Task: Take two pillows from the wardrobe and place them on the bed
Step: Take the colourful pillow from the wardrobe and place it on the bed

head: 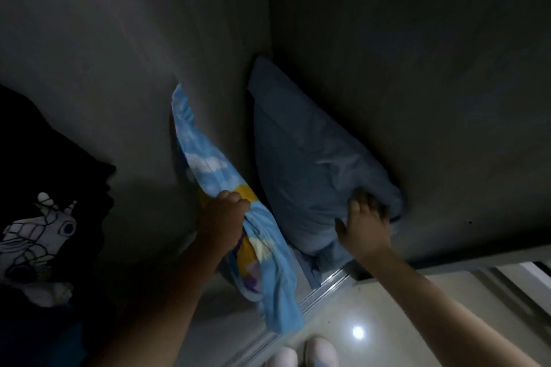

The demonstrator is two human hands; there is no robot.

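The view looks into a dark wardrobe point(387, 39), down along both bare forearms. The left hand point(222, 217) is closed in a fist around the case of a light blue pillow point(205, 164) printed with white clouds and yellow patches. The fabric is bunched inside the curled fingers point(235, 198); above the fist the pillow runs up and back along the wardrobe's left panel, and below the fist loose cloth hangs down past the wrist toward the floor point(372, 307).

Just to the right, a dark blue pillow point(301, 158) stands on edge, leaning into the inner corner of the wardrobe, its lower end resting at the door track point(325, 286). The right hand point(362, 225) is at its lower right corner: the thumb sticks out to the left, apart from the other fingers, whose tips press into the fabric there. Shadow hides whether they have closed on it.

A dark garment point(38, 232) with a white printed figure hangs at the left. At the bottom edge, two pale shoes point(304, 354) stand on the glossy floor, beside a bright reflected light spot point(357, 331).
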